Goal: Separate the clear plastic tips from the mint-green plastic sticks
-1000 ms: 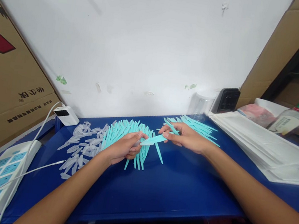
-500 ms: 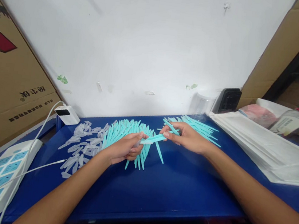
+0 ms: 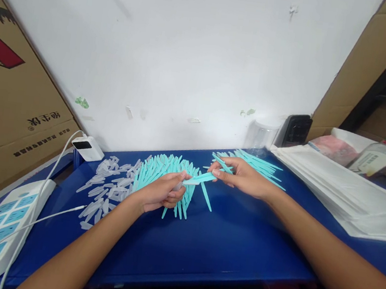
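Observation:
My left hand (image 3: 163, 192) is closed in a pinch on a translucent cap-like piece at the left end of a slim turquoise plastic stick (image 3: 203, 177). My right hand (image 3: 237, 175) grips the other end of this stick, with another turquoise stick (image 3: 223, 163) crossing between its fingers. Just behind my left hand lies a dense pile of turquoise sticks (image 3: 156, 168), and one loose stick (image 3: 206, 197) rests to its right. Translucent pieces (image 3: 101, 189) are scattered left of the pile. Beyond my right hand more turquoise sticks (image 3: 263, 167) lie fanned out.
A blue table (image 3: 222, 248) stands against a white wall. At left are a power strip (image 3: 7, 229), a white charging device (image 3: 88, 148) with cables, and a cardboard box (image 3: 16, 107). White envelopes (image 3: 343, 188), a bottle (image 3: 380, 150) and a clear jar (image 3: 261, 137) stand at right.

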A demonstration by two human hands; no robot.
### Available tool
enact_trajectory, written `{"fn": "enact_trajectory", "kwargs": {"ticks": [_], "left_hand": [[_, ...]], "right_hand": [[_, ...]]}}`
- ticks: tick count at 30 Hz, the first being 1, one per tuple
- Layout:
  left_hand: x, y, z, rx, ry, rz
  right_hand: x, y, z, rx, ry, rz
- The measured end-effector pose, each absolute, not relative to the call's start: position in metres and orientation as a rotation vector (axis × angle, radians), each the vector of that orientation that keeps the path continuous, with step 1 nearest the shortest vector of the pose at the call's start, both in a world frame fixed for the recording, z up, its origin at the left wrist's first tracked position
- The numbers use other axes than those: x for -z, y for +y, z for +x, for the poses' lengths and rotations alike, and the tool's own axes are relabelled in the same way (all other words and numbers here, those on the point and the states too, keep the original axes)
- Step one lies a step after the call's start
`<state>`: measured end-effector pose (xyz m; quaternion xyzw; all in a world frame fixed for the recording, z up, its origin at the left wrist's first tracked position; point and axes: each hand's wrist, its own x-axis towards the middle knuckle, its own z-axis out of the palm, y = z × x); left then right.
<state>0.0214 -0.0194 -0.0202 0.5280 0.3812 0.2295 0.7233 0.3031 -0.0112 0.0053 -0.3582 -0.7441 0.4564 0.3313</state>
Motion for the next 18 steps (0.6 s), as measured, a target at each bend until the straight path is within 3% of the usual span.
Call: {"fn": "enact_trajectory", "kwargs": {"ticks": [18], "left_hand": [[0.0155,-0.0216,0.0223,-0.481,0.793,1.130]], "right_hand": [[-0.0056,-0.0113,0.3036,-1.218,-1.944,-0.924]]}}
